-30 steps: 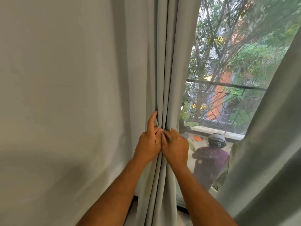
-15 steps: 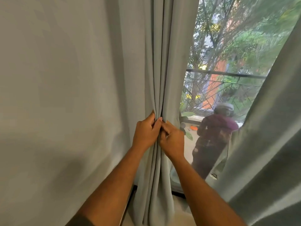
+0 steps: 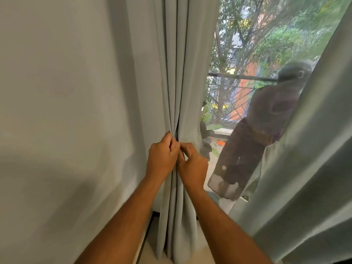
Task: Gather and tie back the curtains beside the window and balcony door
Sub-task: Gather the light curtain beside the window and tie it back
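1. The gathered grey curtain (image 3: 182, 73) is hanging down the centre of the frame, beside the window (image 3: 247, 63).
2. The left hand (image 3: 162, 157) is gripping its bunched folds, fingers curled around them.
3. The right hand (image 3: 193, 164) is pinching the folds just beside it, touching the left.
4. A second curtain (image 3: 312, 159) is draping across the right of the frame.

Two pale grey-green fabric curtains hang at the glass balcony door (image 3: 238, 92): one gathered curtain (image 3: 181, 73) at the door's left edge, one spread curtain (image 3: 314, 149) at its right. Two bare hands, the left hand (image 3: 162, 157) and the right hand (image 3: 194, 166), pinch the gathered one. One dark metal railing (image 3: 242, 76) and one small orange object (image 3: 221, 142) lie beyond the door.
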